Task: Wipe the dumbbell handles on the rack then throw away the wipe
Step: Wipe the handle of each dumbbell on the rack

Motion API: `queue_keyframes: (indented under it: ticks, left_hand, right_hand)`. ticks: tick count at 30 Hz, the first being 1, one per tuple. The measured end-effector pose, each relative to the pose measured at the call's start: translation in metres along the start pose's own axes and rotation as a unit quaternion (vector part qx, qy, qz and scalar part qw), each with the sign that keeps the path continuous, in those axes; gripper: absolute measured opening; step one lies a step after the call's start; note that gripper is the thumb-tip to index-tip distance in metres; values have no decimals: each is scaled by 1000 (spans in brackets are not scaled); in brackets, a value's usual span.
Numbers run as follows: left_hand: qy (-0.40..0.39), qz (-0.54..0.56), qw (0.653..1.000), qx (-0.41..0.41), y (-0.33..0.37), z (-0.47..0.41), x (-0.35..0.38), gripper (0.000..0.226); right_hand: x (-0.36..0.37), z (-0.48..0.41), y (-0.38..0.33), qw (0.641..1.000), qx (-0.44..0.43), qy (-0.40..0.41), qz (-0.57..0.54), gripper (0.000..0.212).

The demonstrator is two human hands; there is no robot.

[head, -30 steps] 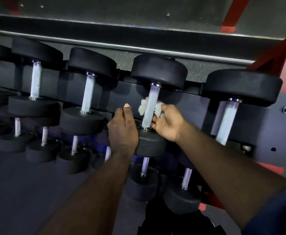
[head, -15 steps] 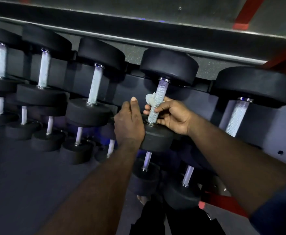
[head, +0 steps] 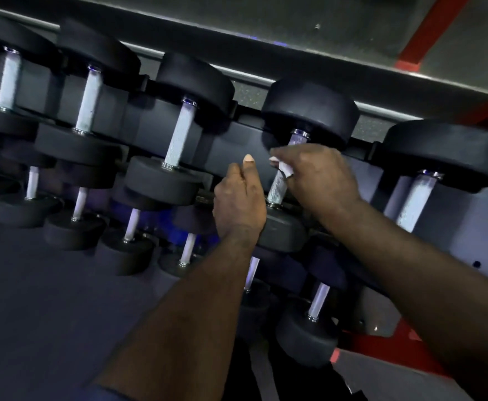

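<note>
Head view: right hand (head: 318, 180) clamps wipe (head: 284, 168) round handle (head: 277, 190) mid-wipe, left hand (head: 240, 201) grips dumbbell (head: 283, 233); next, probably slide wipe nearer.

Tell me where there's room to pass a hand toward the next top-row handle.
Bare rack panel shows between the third handle and the left hand; another open strip lies between the right hand, gripping the wipe, and the far-right handle. Crowded: the lower row, heads packed close, and around the handle being wiped.
</note>
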State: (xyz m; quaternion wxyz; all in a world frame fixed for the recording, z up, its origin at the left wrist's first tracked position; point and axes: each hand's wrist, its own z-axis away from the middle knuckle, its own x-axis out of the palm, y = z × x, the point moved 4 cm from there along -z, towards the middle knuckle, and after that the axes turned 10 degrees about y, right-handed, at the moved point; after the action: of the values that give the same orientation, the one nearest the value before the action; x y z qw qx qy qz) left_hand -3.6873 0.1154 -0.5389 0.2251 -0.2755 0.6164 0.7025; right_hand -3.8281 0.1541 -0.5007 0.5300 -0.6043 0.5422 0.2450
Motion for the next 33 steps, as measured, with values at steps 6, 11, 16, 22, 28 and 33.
queue_keyframes:
  ticks: [6, 11, 16, 22, 28, 33]
  left_hand:
    - [-3, 11, 1000, 6, -1, 2, -1, 51]
    - [-8, 13, 1000, 11, 1, 2, -2, 51]
    - [-15, 9, 1000, 21, 0, 1, -2, 47]
    - [4, 54, 998, 34, -4, -4, 2, 49]
    - [8, 133, 990, 39, -7, -4, -2, 66]
    - [-27, 131, 975, 179, -40, -16, -36, 59]
  right_hand:
    - [38, -18, 5, 971, -175, -156, 50, 33]
    - [25, -14, -18, 915, -147, -374, 35, 35]
    - [38, -45, -9, 951, -106, -273, 98, 23]
    - [49, -36, -9, 984, 50, -128, -111, 30]
    - [28, -14, -20, 938, 250, 73, -228, 44]
    - [31, -1, -29, 908, 328, 154, -211, 55]
